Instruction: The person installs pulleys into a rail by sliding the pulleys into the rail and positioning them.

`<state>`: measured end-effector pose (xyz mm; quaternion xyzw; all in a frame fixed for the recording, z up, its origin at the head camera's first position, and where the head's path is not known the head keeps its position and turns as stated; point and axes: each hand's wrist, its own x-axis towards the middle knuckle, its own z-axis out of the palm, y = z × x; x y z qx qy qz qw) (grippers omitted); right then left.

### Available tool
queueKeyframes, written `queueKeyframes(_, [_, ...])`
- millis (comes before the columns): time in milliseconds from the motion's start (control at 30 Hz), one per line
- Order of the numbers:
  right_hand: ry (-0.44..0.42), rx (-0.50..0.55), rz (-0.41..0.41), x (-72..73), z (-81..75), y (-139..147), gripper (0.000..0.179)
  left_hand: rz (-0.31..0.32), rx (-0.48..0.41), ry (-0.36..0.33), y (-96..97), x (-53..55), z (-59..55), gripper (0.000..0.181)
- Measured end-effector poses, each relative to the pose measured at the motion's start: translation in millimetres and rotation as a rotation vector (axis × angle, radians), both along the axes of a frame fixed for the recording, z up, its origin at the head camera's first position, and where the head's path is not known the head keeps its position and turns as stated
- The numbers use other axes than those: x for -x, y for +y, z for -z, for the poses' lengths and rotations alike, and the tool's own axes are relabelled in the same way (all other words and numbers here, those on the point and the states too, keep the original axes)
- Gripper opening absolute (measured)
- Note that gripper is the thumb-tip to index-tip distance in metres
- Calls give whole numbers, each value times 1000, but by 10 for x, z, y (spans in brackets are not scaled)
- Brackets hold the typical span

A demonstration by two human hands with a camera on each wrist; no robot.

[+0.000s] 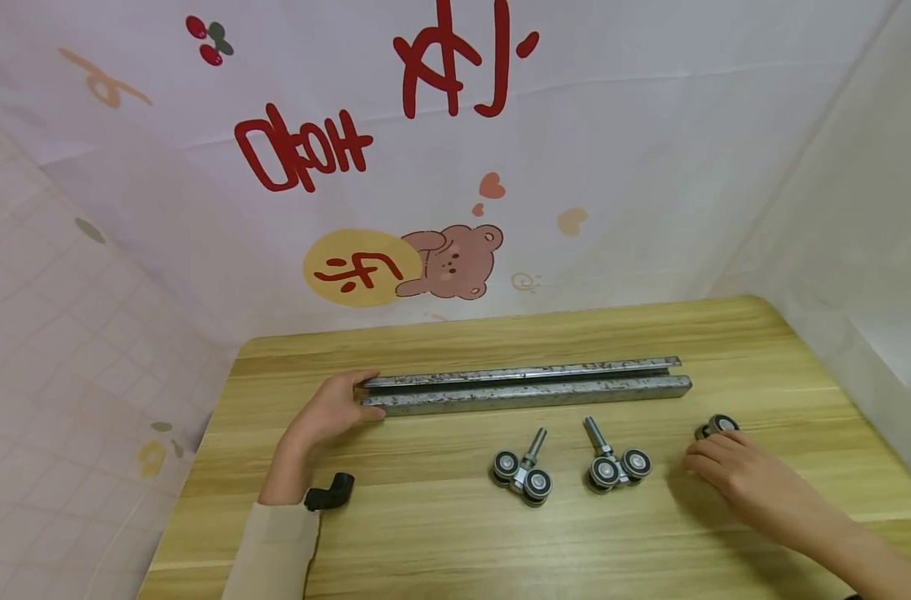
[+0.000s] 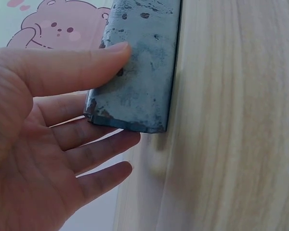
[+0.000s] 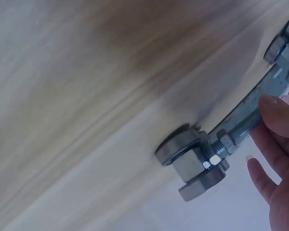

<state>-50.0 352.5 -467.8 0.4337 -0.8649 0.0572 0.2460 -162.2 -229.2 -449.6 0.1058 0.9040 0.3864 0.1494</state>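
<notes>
1. Grey, spotty metal rail (image 1: 526, 386): the left hand (image 1: 327, 412) holds its near end, thumb (image 2: 77, 70) on top and the other fingers stretched out under and beside it. The rail runs away from that hand, across the wooden table (image 1: 440, 533).
2. The right hand (image 1: 740, 471) reaches for a roller trolley (image 1: 716, 427) that lies at its fingertips. One fingertip (image 3: 274, 113) touches the threaded bolt (image 3: 241, 126). I cannot tell if the hand has a real grip.
3. Two more roller trolleys (image 1: 523, 477) (image 1: 614, 467) lie between the hands, in front of the rail.
4. A small black elbow piece (image 1: 331, 492) sits beside the left wrist.
5. I think the trolley could roll away on its wheels if the fingers only nudge it.
6. The rail might slide if the left hand pushes too hard.
</notes>
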Motion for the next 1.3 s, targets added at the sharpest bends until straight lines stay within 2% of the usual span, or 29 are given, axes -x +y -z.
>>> queueKeyframes(333, [5, 55, 82, 19, -120, 126, 64, 1, -3, 3, 15, -14, -8, 71])
queueKeyframes(567, [-10, 93, 82, 64, -140, 208, 63, 2, -10, 1, 19, -4, 19, 71])
queueKeyframes(733, [15, 166, 40, 138, -135, 297, 60, 7, -4, 10, 10, 1, 23, 70])
queueKeyframes(833, [23, 202, 47, 168, -155, 362, 61, 2, -4, 7, 2, -3, 20, 71])
queueKeyframes(1067, [-17, 237, 114, 179, -204, 533, 67, 2, -8, 2, -6, -1, 20, 71])
queueKeyframes(1300, [-81, 303, 181, 222, -214, 658, 64, -7, -16, -8, 0, -5, 14, 72])
